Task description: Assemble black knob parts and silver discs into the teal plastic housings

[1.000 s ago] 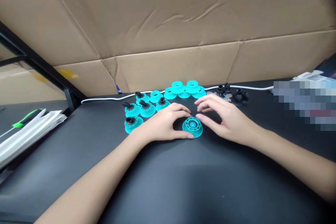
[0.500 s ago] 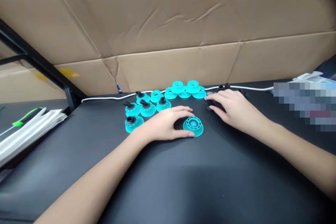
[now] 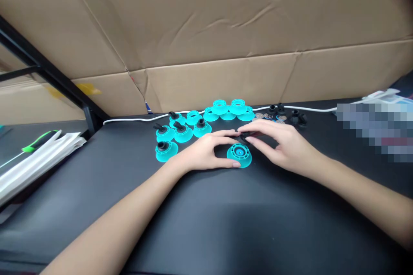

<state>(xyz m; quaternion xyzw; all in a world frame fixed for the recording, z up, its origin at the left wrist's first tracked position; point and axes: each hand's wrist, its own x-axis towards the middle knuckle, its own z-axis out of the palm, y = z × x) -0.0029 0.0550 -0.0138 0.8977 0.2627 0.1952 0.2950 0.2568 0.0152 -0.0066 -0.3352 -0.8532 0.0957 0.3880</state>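
Note:
My left hand (image 3: 211,150) curves around a turquoise ring-shaped base (image 3: 239,156) on the black table, thumb at its near side and fingers behind it. A small disc with a bright centre sits inside that base. Just above its far right rim, my right hand (image 3: 274,139) pinches a small black plastic part (image 3: 245,136) between thumb and fingers; the fingers hide some of it. To the left stand several turquoise bases with black knobs (image 3: 183,131). Plain turquoise bases (image 3: 220,107) are stacked behind my hands.
Round metallic discs (image 3: 266,116) and loose black parts (image 3: 295,116) lie beyond my right hand. A white cable (image 3: 135,120) runs along the cardboard wall (image 3: 226,78). At left are a green-black screwdriver (image 3: 40,141) and white packets (image 3: 48,159); a clear plastic box (image 3: 383,94) is at right.
My right hand has moved left from the pile of small parts to the base, carrying a black part. My left hand keeps its hold on the base. The view has shifted slightly.

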